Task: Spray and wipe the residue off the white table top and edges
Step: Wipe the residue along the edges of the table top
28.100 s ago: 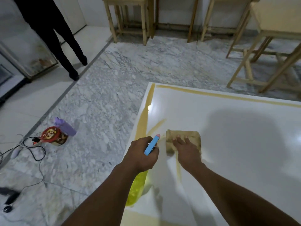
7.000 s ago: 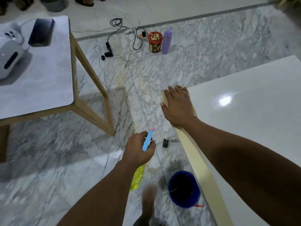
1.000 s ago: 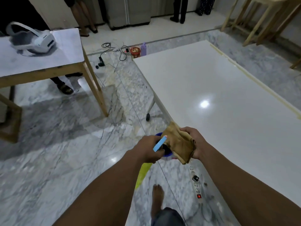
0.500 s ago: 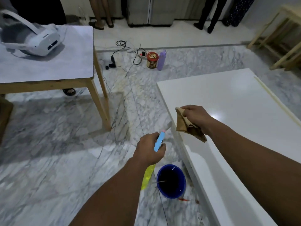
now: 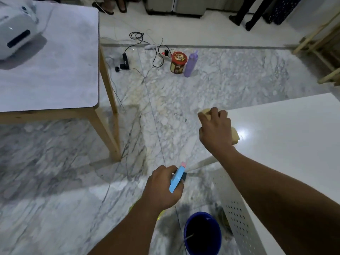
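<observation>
The white table top (image 5: pixel 287 144) fills the right side, its near left corner under my right hand (image 5: pixel 215 129). That hand is closed on a tan cloth (image 5: pixel 235 137) pressed at the corner; the cloth shows at my fingertips and behind my wrist. My left hand (image 5: pixel 161 190) hangs over the floor left of the table and grips a spray bottle (image 5: pixel 176 178) with a blue trigger head and pink nozzle. Its yellow body is mostly hidden below my arm.
A blue bucket (image 5: pixel 202 234) stands on the marble floor by the table's perforated side panel (image 5: pixel 237 223). A wooden table (image 5: pixel 55 70) with a white headset (image 5: pixel 14 34) is at left. A red tin (image 5: pixel 178 62), purple bottle (image 5: pixel 190 64) and cables (image 5: pixel 143 45) lie ahead; people's legs stand at the back.
My right hand has carried the cloth from mid-air onto the table's near corner. My view has tilted down and left. The spray bottle stays in my left hand.
</observation>
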Demonstrator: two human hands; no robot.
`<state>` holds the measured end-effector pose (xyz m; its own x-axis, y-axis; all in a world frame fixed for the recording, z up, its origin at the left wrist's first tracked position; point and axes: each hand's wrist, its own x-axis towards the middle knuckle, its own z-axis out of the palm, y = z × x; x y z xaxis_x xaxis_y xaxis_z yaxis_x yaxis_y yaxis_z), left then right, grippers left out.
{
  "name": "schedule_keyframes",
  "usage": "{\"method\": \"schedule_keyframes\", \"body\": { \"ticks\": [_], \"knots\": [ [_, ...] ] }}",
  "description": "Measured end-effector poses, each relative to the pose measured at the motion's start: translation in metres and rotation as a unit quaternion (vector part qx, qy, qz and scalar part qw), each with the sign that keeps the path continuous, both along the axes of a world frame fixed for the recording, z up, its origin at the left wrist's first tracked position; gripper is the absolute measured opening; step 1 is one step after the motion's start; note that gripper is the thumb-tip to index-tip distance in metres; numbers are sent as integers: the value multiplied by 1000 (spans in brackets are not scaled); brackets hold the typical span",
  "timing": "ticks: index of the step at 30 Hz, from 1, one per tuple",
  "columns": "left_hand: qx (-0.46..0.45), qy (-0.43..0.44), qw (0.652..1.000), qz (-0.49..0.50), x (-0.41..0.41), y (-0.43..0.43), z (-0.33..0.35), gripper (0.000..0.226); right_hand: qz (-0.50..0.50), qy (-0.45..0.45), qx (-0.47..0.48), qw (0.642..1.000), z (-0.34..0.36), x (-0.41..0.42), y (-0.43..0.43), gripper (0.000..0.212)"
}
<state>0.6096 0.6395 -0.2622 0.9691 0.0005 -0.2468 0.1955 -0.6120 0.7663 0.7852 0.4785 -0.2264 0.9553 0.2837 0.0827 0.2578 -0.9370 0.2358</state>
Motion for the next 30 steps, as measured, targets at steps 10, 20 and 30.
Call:
{"method": "schedule_keyframes", "body": {
  "ticks": [10, 20, 30],
  "knots": [
    [-28, 28, 999, -20, 6, -17, -5, 20, 56, 34, -26, 998, 8, -2, -2, 43],
    [-45, 50, 997, -40, -10, -31, -9, 16, 83, 44, -36, 995, -6, -29, -23, 63],
    [-10, 44, 997, -64, -15, -14, -17, 18, 81, 56, -39, 994, -21, -35, -21, 69]
  ]
}}
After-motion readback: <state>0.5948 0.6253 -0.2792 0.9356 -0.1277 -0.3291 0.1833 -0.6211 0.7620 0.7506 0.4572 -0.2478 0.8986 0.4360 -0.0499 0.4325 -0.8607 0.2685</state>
